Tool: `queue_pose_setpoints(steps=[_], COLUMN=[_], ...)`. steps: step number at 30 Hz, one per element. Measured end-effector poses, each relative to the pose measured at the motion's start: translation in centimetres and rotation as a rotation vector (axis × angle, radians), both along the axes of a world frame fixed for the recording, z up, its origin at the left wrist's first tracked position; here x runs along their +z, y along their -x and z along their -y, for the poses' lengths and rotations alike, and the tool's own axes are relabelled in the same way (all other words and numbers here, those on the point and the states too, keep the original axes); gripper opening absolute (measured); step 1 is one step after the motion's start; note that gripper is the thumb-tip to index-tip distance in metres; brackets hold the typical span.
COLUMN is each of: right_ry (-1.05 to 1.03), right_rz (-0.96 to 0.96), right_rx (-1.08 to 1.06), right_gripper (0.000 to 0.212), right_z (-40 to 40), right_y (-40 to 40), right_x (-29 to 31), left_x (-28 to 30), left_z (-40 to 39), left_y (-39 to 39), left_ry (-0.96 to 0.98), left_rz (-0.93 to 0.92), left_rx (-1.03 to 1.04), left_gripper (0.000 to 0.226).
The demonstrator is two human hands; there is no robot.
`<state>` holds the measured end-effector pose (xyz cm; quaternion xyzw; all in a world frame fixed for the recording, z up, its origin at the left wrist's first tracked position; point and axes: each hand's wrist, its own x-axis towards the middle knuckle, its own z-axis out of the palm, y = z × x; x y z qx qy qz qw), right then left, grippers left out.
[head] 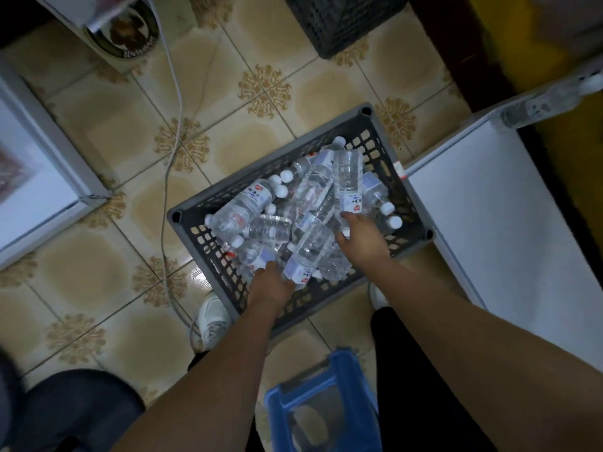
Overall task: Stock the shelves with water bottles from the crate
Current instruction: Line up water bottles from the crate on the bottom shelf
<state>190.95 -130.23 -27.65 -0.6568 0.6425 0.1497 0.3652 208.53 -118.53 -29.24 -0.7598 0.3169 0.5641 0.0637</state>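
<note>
Fingers of the left hand (270, 283) wrap the capped end of one water bottle (306, 256), so this grip is closed on it. That bottle sticks up at a slant out of the pile. The right hand (359, 234) holds the low end of a second bottle (348, 181), which also stands up above the rest; this grip is closed too.

Both bottles are over the grey crate (228, 194). The crate sits on the tiled floor (107, 262) and is full of clear bottles with white caps, lying every which way.

A white shoe (212, 321) rests just beside the crate's near side. A blue stool (323, 399) stands close to the person, between the two arms. A white box-like cabinet (496, 230) is just beside the crate on the right. A thin cord (169, 177) runs across the floor on the left. A dark basket (342, 21) sits farther off.
</note>
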Motion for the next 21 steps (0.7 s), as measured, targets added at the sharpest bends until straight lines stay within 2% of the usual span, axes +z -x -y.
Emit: queue_pose_setpoints(steps=[5,8,11,15,19,21], right_ry=[-0.095,-0.132,-0.146,-0.126,-0.236,-0.255], right_rz=[0.074,0.188,0.259,0.31,0.296,0.309], right_rx=[0.021,-0.023,0.005,-0.06,-0.14,-0.186], right_gripper=[0.06,0.06,0.06,0.058,0.057,0.05], right_z=[-0.8,-1.1,-2.0,-1.9,-0.7,0.1], right_y=[-0.8,-0.4,0.2,0.5,0.0,-0.1], right_x=[-5.3,-7.4,-8.8,-9.1,-8.0,-7.0], left_x=[-5.4,-8.5,-10.1,-10.2,-9.1,-8.0], left_z=[-1.6,-2.8,-3.6,-4.5,-5.2,-4.8], left_y=[0.5,1.8,3.0,3.0,2.2,1.3], left_ry=[-0.059,0.005,0.023,0.047,0.067,0.097], left_rz=[-0.089,-0.224,-0.187,-0.156,-0.15,-0.131], left_rx=[0.037,0.21,0.383,0.341,0.307,0.206], left_gripper=[0.069,0.081,0.068,0.064,0.058,0.053])
